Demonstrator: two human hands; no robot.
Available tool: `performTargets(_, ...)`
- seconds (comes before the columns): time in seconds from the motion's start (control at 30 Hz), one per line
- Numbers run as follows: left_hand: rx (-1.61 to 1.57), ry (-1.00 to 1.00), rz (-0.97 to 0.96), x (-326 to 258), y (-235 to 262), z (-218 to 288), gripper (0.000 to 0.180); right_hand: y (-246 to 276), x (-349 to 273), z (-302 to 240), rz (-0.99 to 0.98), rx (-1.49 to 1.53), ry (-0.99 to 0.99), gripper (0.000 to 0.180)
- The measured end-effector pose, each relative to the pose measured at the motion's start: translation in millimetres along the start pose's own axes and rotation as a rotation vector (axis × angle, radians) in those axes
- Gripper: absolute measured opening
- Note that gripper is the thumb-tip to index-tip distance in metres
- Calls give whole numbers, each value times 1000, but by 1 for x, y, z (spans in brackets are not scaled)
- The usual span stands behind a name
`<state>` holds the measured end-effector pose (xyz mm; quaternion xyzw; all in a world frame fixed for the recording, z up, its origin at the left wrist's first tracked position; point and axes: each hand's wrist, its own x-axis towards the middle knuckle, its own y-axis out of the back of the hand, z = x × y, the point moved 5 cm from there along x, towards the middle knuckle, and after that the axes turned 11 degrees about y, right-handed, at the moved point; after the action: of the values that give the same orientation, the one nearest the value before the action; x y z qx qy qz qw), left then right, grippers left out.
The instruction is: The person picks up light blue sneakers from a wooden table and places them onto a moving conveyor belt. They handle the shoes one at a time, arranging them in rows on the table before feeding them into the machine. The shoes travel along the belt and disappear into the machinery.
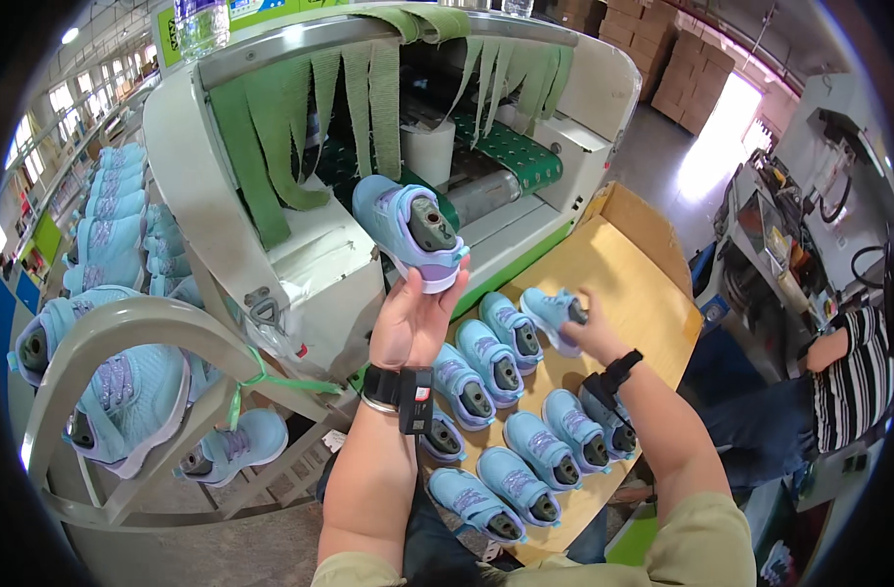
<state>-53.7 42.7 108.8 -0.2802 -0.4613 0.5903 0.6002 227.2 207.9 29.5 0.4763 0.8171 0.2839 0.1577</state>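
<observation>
My left hand (414,318) is raised in front of the machine and grips a light blue sneaker (388,220) from below by its heel; a dark shoe last shows in its opening. Farther right and lower, my right hand (594,328) closes round the heel of another light blue sneaker (550,313) at the cardboard-coloured table (628,279). Whether that shoe still touches the table I cannot tell. Several matching sneakers (486,360) stand in rows on the table, toes pointing up and left, each with a dark last inside. Both wrists wear dark bands.
Ahead stands a white machine (197,166) with green strip curtains (368,108) and a green conveyor belt (525,157). On the left, a curved grey rack frame (124,323) carries more sneakers (134,401). A person in a striped top (848,382) is at the right.
</observation>
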Motion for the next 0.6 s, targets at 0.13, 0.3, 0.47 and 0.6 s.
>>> performTargets(0.13,131,-8,7,-2,9,-2,57,50,13,-67,270,18,326,63)
performTargets(0.3,192,61,101,-8,11,2,57,73,73,-200,544,47,823,65)
performTargets(0.47,193,86,82,4,5,-5,58,41,185,-166,358,-399,719,78)
performTargets(0.6,180,125,41,1,11,-3,59,25,171,-183,314,-290,627,79)
